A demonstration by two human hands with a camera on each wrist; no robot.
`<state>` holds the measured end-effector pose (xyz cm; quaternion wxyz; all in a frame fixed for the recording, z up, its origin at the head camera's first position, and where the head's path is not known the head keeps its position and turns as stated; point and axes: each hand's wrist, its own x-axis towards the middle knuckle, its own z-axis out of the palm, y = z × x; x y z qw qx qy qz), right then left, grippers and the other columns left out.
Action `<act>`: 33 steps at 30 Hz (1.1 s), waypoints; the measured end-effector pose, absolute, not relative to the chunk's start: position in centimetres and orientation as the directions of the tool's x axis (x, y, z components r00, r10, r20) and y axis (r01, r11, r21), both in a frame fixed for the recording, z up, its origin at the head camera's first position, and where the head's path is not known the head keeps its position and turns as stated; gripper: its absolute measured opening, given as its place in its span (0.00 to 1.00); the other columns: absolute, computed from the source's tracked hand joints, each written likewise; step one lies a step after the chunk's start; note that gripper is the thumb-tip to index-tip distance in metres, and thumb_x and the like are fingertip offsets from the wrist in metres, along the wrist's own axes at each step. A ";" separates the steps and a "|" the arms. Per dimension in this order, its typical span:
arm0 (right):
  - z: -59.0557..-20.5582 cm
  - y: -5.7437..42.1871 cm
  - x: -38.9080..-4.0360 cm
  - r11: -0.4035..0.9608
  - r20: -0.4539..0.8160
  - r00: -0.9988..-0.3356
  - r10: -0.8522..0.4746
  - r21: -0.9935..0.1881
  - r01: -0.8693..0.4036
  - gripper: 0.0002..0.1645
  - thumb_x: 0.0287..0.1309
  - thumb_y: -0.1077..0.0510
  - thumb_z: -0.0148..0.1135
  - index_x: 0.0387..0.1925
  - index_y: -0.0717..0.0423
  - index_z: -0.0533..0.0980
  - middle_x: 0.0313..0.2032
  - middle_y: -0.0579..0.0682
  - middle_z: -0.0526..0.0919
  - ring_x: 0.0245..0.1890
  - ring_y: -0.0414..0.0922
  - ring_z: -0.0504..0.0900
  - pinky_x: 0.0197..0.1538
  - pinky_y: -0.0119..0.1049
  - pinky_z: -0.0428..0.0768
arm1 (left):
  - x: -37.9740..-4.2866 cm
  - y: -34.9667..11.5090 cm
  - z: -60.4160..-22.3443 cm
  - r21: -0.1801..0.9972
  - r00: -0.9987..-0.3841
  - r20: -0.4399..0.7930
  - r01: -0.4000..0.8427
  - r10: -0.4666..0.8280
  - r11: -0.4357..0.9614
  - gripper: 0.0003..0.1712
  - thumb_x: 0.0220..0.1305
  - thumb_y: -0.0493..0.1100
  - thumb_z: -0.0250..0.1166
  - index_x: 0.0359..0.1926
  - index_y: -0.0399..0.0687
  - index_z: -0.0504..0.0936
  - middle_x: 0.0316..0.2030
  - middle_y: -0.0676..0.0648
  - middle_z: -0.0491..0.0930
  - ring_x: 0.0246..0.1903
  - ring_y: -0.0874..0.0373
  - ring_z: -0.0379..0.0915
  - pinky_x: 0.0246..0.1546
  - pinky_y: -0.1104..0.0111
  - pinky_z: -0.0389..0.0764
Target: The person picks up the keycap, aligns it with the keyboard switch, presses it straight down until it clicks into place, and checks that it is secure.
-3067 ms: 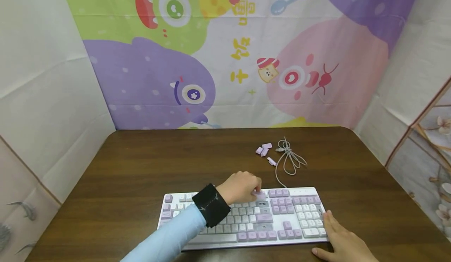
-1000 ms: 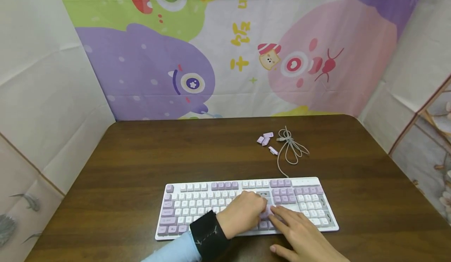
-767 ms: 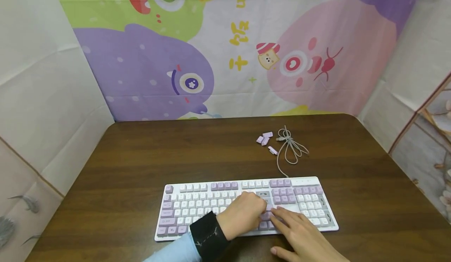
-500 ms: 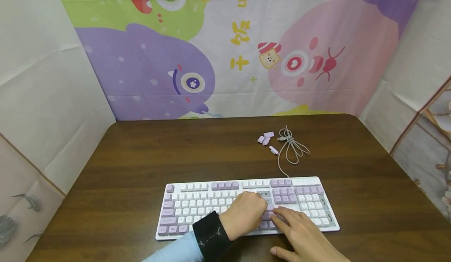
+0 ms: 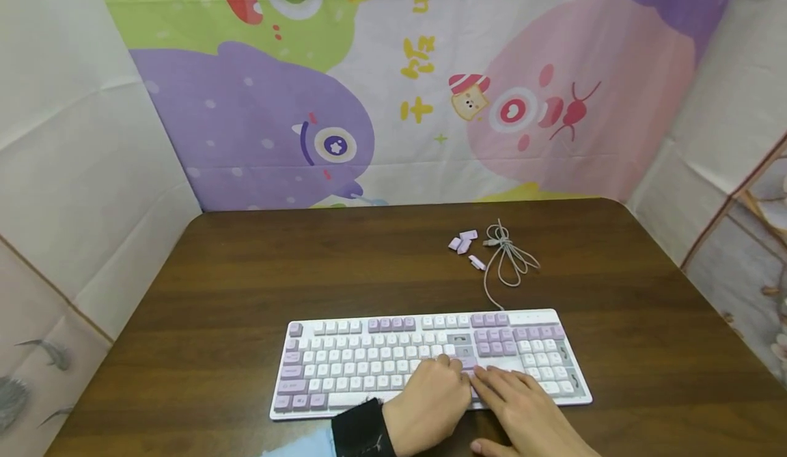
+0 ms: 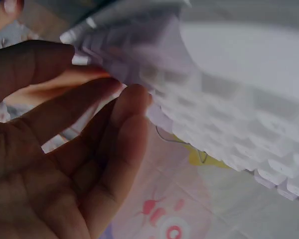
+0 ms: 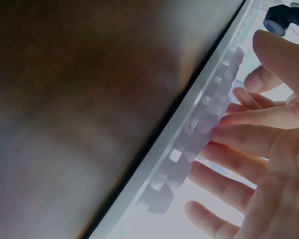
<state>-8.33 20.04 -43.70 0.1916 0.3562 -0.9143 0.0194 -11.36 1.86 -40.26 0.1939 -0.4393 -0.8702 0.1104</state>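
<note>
A white and lilac keyboard (image 5: 531, 316) lies across the near part of the table. My left hand (image 5: 428, 402) bends over its right-centre keys, with fingertips at lilac keycaps; no loose piece shows between the fingers. In the left wrist view that hand's fingers (image 6: 132, 134) are loosely bent beside the key rows. My right hand (image 5: 522, 406) lies just to the right, fingers extended, touching the keys left of the number pad. In the right wrist view its fingers (image 7: 234, 159) reach along the lilac keycaps (image 7: 197, 137). The keycaps under both hands are mostly hidden.
Several loose lilac keycaps (image 5: 464, 246) lie behind the keyboard, beside a tied grey cable (image 5: 504, 255) that runs into it. Grey gaps without keycaps show above the hands and on the number pad. A cartoon cloth hangs behind the brown table (image 5: 246, 272).
About three seconds ago my left hand held a lilac keycap at the keyboard's upper part. It has since come nearer, its fist loosening lately. My right hand has moved left from the keyboard's right edge.
</note>
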 end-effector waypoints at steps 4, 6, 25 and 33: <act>-43.8 20.0 -8.3 0.752 0.375 -0.672 -0.638 0.117 -0.649 0.46 0.43 0.24 0.56 0.48 0.58 0.78 0.49 0.50 0.81 0.45 0.45 0.79 0.46 0.41 0.73 | -10.7 2.3 -40.6 -0.423 -0.539 0.250 0.686 0.804 0.592 0.08 0.50 0.48 0.64 0.27 0.52 0.84 0.18 0.56 0.75 0.19 0.66 0.67 0.14 0.75 0.64; -43.8 20.0 -8.3 0.755 0.383 -0.670 -0.635 0.126 -0.644 0.46 0.42 0.24 0.56 0.47 0.58 0.79 0.48 0.50 0.82 0.45 0.44 0.79 0.45 0.40 0.73 | -10.4 2.4 -40.7 -0.438 -0.547 0.247 0.673 0.800 0.596 0.08 0.51 0.49 0.63 0.28 0.53 0.85 0.19 0.57 0.75 0.18 0.67 0.65 0.14 0.76 0.62; -45.5 20.1 -8.5 0.751 0.484 -0.586 -0.650 0.291 -0.593 0.29 0.45 0.39 0.52 0.42 0.53 0.81 0.43 0.45 0.84 0.43 0.41 0.80 0.42 0.36 0.74 | -10.3 3.1 -42.0 -0.397 -0.517 0.350 0.673 0.781 0.624 0.08 0.39 0.52 0.66 0.18 0.55 0.82 0.14 0.57 0.72 0.18 0.66 0.66 0.12 0.75 0.60; -43.3 23.3 -8.8 0.900 0.350 -0.845 -0.405 -0.014 -0.437 0.56 0.30 0.31 0.69 0.57 0.65 0.69 0.58 0.63 0.73 0.55 0.56 0.74 0.46 0.51 0.75 | -10.8 2.5 -41.7 -0.372 -0.518 0.328 0.698 0.790 0.612 0.09 0.39 0.54 0.67 0.14 0.58 0.80 0.14 0.58 0.73 0.17 0.66 0.64 0.10 0.73 0.58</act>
